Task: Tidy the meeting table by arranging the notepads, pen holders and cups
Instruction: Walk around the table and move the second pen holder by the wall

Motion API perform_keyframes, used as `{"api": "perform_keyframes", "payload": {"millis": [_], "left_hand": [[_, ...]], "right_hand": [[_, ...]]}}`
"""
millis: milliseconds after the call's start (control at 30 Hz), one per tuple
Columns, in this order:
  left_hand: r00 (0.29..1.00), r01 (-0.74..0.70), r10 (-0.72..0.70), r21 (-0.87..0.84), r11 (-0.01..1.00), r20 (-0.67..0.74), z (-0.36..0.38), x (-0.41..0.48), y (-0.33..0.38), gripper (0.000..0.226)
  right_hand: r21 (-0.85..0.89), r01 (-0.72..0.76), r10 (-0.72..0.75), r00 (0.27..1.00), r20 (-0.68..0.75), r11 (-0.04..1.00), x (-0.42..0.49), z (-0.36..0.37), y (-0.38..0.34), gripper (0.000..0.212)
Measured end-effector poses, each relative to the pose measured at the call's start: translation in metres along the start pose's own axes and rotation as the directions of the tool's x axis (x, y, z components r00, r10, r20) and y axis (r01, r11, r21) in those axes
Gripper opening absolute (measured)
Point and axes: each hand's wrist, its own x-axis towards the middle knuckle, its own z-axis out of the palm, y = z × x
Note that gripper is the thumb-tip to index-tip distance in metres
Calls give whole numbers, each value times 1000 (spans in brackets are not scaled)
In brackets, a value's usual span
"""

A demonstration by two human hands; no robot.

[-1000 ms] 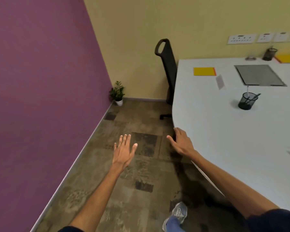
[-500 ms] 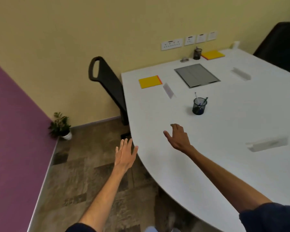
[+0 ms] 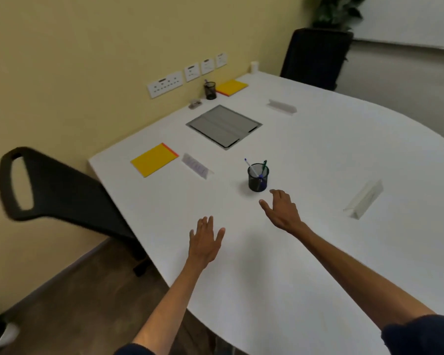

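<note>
A black mesh pen holder [image 3: 258, 177] with pens stands mid-table on the white table [image 3: 280, 265]. My right hand [image 3: 282, 211] hovers just in front of it, fingers relaxed, holding nothing. My left hand [image 3: 206, 238] is spread flat over the table near its left edge, empty. A yellow notepad [image 3: 154, 160] lies at the near left corner. A second yellow notepad [image 3: 232, 87] and a second black pen holder [image 3: 210, 90] sit by the wall.
Name cards stand on the table: one beside the near notepad [image 3: 197, 169], one at the right [image 3: 364, 199], one farther back [image 3: 282, 107]. A grey cable hatch [image 3: 224, 125] is set into the table. Black chairs stand at the left [image 3: 54, 190] and the far end [image 3: 315, 57].
The view has swung right from the floor to the table. Both hands have moved forward over the table, the right one close to the pen holder.
</note>
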Motion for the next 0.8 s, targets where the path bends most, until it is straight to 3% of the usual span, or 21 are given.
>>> {"api": "perform_keyframes", "payload": {"millis": [167,467,800], "left_hand": [[980,-94,82,57,994,181,-26,74,-16,80],[931,-266,255,5,964,263,-24,164,30,90],[948,-96,177,-294,951,263,-7,243,67,101]], "right_hand": [[55,-172,174,984,-44,984,25,7,-10,67],[108,-283,282,959,30,953,64,15,12,75],[110,-299,285,951,121,948,150,21,21,89]]}}
